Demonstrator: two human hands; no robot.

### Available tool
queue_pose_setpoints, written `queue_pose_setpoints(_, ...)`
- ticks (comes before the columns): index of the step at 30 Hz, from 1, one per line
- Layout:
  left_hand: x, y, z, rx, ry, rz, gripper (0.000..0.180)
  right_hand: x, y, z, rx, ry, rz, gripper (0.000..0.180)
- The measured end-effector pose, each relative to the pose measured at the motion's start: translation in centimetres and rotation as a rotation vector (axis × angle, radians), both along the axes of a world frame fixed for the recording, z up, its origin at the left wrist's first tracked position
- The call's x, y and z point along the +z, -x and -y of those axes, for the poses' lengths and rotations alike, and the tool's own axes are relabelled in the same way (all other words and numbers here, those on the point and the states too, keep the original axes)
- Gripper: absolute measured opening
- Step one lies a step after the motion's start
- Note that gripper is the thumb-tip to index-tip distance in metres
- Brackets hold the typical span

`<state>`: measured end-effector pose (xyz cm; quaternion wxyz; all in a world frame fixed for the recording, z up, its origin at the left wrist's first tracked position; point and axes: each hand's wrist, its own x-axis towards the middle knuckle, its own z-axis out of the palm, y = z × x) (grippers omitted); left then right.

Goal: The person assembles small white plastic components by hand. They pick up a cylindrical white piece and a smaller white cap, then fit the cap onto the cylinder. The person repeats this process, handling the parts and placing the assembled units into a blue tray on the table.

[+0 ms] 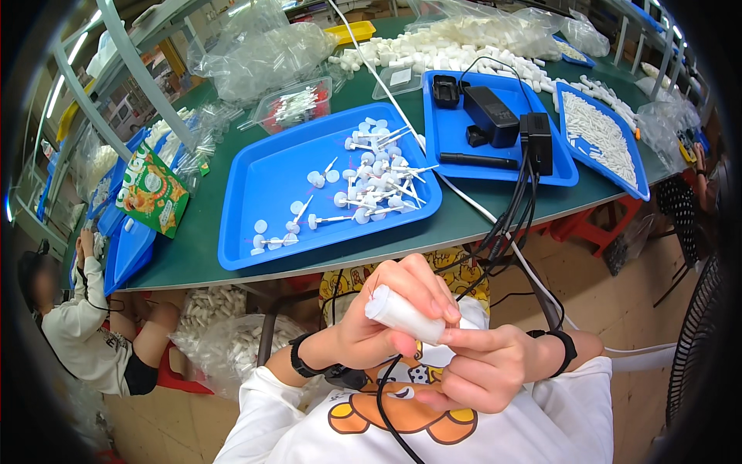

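Observation:
A short white cylinder (pixel 405 315) is held up in front of my chest, tilted, with its pale round end toward the upper left. My left hand (pixel 379 317) is closed around it, fingers over the top and thumb below. At its lower right end, my right hand (pixel 488 363) presses with the index fingertip while the other fingers curl in. Beyond my hands, a large blue tray (pixel 270 182) holds a heap of small white parts (pixel 379 174) with round discs and thin stems.
A second blue tray (pixel 568 166) carries black adapters (pixel 491 116) and cables. Farther right, another tray (pixel 630 174) holds small white pieces. White cylinders (pixel 464 48) pile up at the back. A green snack bag (pixel 152 192) stands at left, near a seated person (pixel 81 332). A white cable (pixel 483 209) crosses the table.

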<state>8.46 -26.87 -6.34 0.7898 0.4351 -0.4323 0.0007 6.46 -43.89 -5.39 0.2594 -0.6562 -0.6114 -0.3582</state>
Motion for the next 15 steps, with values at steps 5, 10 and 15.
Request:
queue_pose_setpoints(5,-0.1,0.2,0.0,-0.006,-0.014,-0.030,0.034,-0.2,0.0,0.0,0.001,-0.009,-0.009,0.043)
queue_pose_setpoints(10,0.0,0.1,-0.6,-0.041,-0.050,-0.014,0.039,0.2,-0.3,0.1,0.074,-0.003,-0.007,0.040)
queue_pose_setpoints(15,1.2,-0.4,-1.5,0.048,0.075,-0.010,0.038,0.5,-0.3,0.8,0.177,-0.018,0.024,0.036)
